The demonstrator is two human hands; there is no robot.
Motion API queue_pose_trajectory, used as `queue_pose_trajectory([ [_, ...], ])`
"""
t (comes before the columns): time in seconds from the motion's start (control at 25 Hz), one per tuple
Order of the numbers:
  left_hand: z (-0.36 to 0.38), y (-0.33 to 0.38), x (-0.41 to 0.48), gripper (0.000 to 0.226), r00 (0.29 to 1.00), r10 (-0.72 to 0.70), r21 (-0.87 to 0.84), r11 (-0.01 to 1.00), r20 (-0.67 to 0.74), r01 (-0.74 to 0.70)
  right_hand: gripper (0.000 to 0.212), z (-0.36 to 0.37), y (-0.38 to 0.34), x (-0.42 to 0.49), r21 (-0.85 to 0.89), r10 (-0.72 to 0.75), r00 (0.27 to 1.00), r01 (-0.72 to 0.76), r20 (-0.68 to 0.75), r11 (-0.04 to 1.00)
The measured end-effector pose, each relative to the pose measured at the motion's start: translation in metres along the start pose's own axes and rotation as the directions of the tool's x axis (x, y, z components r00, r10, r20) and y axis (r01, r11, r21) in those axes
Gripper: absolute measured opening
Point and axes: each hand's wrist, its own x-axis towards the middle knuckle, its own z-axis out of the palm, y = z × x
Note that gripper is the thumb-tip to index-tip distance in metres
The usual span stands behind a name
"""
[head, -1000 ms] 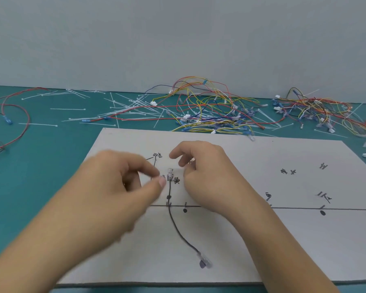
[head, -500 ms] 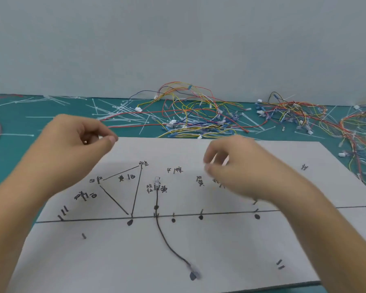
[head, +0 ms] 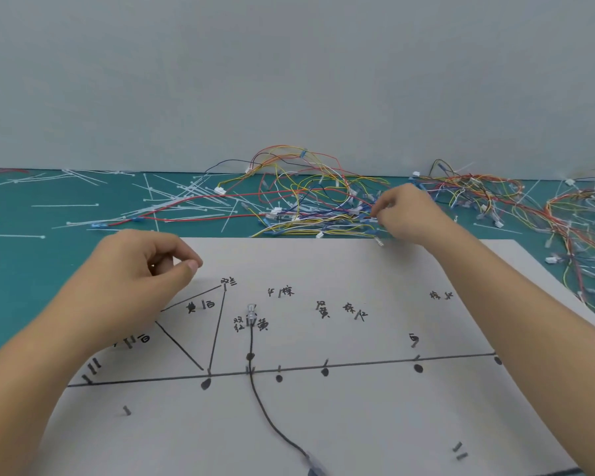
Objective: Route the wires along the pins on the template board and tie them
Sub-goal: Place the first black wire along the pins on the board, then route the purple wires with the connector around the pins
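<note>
My right hand is in the tangled wire pile behind the template board. Its fingers are pinched, but I cannot tell if they have a wire. My left hand hangs curled over the board, holding nothing. If I pull fast, other wires may drag along and knock the black wire off its pins.

black wire: lower end blurred, cut off by bottom edge.
template board: marks under left hand hidden.
right hand: fingers in the wire pile; grip unclear.
</note>
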Motion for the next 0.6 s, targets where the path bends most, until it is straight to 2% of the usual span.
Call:
queue_pose_trajectory([
  [0.08,0.002,0.000,0.000,0.018,1.000,0.008,0.016,1.000,0.018,-0.008,0.028,0.001,-0.010,0.005,-0.013,-0.048,0.998,0.048,-0.036,0.999],
  [0.2,0.001,0.001,-0.002,0.019,1.000,0.005,0.020,1.000,0.020,-0.005,0.019,0.007,-0.017,0.009,0.001,-0.117,0.993,0.117,0.003,0.993],
  [0.36,0.002,0.002,-0.003,0.019,1.000,0.008,0.027,1.000,0.023,-0.008,0.021,0.010,-0.015,0.010,0.099,-0.105,0.991,0.096,0.082,0.990],
  [0.44,0.005,0.004,-0.004,0.020,0.999,0.015,0.038,0.999,0.048,-0.017,0.029,0.011,-0.008,0.013,0.032,-0.113,0.993,0.113,0.027,0.993],
  [0.6,0.006,0.005,-0.004,0.021,0.998,0.036,0.057,0.998,0.057,-0.039,0.032,0.014,0.004,0.019,-0.074,-0.167,0.981,0.175,0.101,0.982],
])
